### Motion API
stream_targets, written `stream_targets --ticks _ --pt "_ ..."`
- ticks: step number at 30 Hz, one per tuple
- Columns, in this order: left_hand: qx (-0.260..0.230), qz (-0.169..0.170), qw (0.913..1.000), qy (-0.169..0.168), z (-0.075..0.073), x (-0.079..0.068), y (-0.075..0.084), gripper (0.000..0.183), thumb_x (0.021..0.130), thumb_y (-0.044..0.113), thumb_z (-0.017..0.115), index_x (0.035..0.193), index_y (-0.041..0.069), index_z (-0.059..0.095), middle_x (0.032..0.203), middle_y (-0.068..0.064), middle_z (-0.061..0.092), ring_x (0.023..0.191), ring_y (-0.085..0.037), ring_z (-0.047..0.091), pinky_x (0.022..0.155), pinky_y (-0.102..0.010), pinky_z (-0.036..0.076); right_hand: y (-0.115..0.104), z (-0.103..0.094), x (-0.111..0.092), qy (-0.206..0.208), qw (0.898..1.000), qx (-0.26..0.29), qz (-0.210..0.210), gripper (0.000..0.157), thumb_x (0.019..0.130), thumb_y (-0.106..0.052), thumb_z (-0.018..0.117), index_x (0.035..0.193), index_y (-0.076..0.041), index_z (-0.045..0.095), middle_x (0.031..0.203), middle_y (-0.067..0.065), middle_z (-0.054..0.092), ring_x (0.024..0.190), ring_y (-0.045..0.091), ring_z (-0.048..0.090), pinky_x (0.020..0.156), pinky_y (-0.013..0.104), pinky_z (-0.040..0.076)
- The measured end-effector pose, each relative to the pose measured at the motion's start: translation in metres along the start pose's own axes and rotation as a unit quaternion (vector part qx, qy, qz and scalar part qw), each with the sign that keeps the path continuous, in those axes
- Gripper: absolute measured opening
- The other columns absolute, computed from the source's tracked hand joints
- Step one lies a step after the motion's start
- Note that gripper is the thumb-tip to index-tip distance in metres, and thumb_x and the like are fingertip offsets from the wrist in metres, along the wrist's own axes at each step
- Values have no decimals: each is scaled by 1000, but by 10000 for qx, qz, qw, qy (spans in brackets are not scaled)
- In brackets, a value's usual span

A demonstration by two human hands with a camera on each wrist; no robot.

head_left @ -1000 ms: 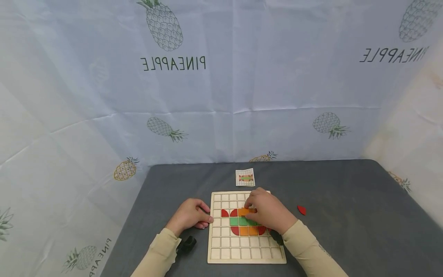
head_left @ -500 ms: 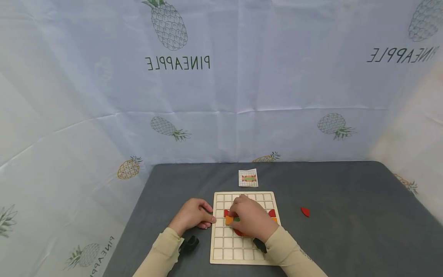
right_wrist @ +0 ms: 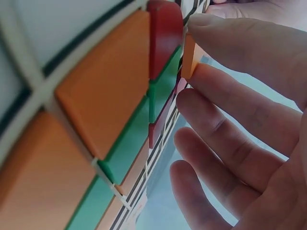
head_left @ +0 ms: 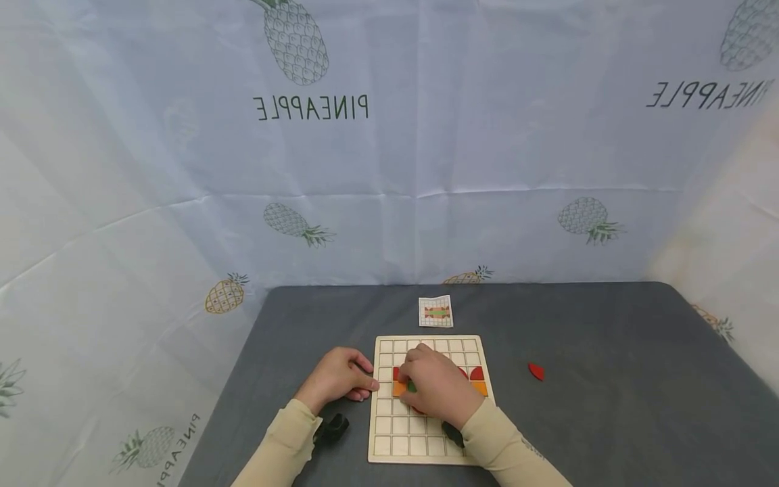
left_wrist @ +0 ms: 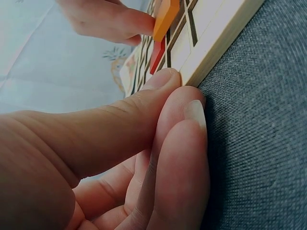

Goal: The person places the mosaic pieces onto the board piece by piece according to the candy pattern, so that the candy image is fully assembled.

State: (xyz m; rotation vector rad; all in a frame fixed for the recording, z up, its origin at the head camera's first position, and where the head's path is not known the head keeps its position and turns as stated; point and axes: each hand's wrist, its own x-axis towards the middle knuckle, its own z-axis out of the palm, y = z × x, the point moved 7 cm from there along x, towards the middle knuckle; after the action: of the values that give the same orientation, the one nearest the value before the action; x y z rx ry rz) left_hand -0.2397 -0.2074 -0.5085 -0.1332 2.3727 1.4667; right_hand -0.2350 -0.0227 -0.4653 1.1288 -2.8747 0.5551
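Note:
A square wooden grid board (head_left: pixel 398 444) lies on the dark table. My left hand (head_left: pixel 338 379) is at its left edge, with thumb and index finger (left_wrist: pixel 180 108) pinching the rim. Over the board's left half, my right hand (head_left: pixel 441 387) pinches an orange square tile (right_wrist: pixel 188 58) between thumb and index finger. That tile is at the second column, just in front of a red quarter-round tile (left_wrist: pixel 157 56). Orange tiles (right_wrist: pixel 112 86), green tiles (right_wrist: pixel 163 86) and more red ones sit in the grid's middle rows. My right hand hides most of them in the head view.
A small pattern card (head_left: pixel 435 312) lies behind the board. One loose red tile (head_left: pixel 535 371) is on the table to the right. A pineapple-print curtain (head_left: pixel 389 149) hangs behind the table (head_left: pixel 608 406).
My right hand has moved left across the board, and an orange tile now shows in its fingers at the second column. The left hand keeps its place at the board's edge.

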Motion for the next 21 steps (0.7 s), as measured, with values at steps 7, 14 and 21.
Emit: stream_targets --ticks 7,14,21 --pt "40 46 10000 42 -1 -1 1 33 83 14 95 103 1 71 76 -6 77 62 -14 72 60 -32 65 -1 0 3 51 9999 -110 -36 13 85 -23 92 94 -18 83 89 -7 67 84 11 52 73 28 54" --pt "104 39 9999 66 -2 -1 5 33 83 14 95 102 2 72 76 -6 76 62 -13 72 60 -32 65 -3 -5 2 101 9997 -212 -28 12 86 -21 91 93 -18 83 88 -6 67 85 11 53 74 29 55" --pt "50 17 10000 18 -1 -1 2 33 83 13 95 103 1 71 77 -6 78 62 -13 72 60 -32 66 4 -13 -4 323 9992 -211 135 9 86 -23 90 87 -19 83 81 -8 63 78 9 50 71 26 53"
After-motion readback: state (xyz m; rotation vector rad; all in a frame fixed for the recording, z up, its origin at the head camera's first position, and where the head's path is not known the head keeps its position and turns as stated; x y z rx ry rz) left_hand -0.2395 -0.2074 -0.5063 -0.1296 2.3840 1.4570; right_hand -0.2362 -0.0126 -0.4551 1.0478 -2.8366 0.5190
